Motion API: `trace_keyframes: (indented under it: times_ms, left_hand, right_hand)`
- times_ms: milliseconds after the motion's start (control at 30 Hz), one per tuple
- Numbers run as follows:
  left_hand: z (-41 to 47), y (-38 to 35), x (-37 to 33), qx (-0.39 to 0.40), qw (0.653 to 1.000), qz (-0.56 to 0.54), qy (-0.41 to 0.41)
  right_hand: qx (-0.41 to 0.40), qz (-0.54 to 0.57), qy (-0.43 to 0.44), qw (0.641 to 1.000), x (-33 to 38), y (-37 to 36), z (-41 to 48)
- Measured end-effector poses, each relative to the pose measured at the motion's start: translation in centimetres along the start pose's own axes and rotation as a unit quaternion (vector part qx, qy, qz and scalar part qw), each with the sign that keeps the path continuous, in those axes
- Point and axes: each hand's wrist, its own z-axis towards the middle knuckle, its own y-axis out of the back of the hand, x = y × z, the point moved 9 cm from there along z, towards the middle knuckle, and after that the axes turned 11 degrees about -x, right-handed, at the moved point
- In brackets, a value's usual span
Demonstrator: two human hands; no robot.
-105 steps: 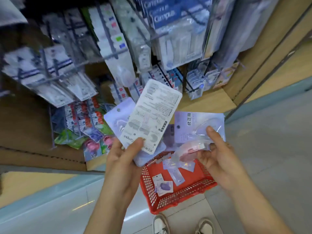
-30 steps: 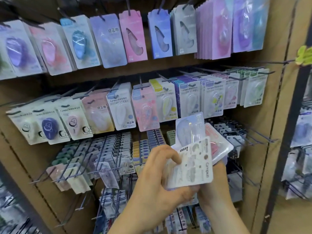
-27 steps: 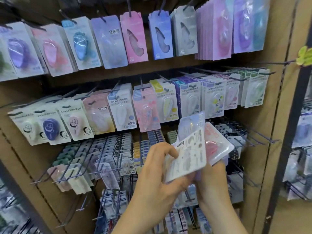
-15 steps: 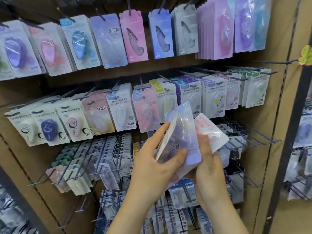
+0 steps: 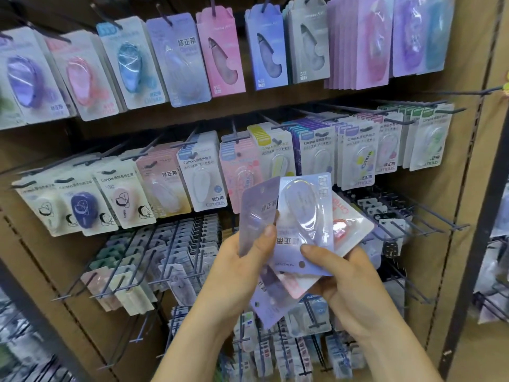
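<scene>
Left hand (image 5: 241, 261) turned purple pack (image 5: 256, 213) face-on — beside blue pack (image 5: 303, 213).

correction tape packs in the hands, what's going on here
A person stands at a pegboard display hung with correction tape packs and seems to be sorting a handful. The left hand pinches a lilac pack near its lower edge. The right hand grips a pale blue pack, turned upside down, with a pink pack fanned out behind it.

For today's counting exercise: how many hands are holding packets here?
2. The left hand grips a purple packet at centre; the right hand beside it pinches a lilac packet, with others partly hidden behind.
</scene>
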Motion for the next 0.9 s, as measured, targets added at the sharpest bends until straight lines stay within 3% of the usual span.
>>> trace_keyframes:
  times_ms: [33, 133, 233, 333, 567, 900]
  left_hand:
    - [0.1, 0.3, 0.1, -0.010, 0.999, -0.026, 0.017]
    - [0.7, 2.3, 0.7, -0.111, 0.988, -0.098, 0.052]
    - [0.6, 5.2, 0.1, -0.255, 0.964, -0.081, -0.016]
    - [0.2, 6.6, -0.5, -0.305, 0.948, -0.067, -0.065]
    - [0.5, 6.0, -1.1, -0.268, 0.954, 0.081, -0.110]
    - [1.9, 5.1, 0.9, -0.185, 0.973, 0.135, 0.016]
  right_hand:
    - [-0.031, 0.006, 0.012, 0.999, 1.0, 4.2, 0.2]
    - [-0.078, -0.025, 0.031, 0.996, 0.6, 6.7, 0.8]
    - [-0.059, -0.001, 0.009, 0.998, -0.4, 5.7, 1.1]
    - [-0.051, 0.007, 0.006, 0.999, -0.2, 5.5, 1.1]
    - [-0.022, 0.001, 0.010, 1.000, 0.1, 4.8, 1.2]
    - [0.023, 0.006, 0.021, 0.999, 2.0, 3.3, 1.2]
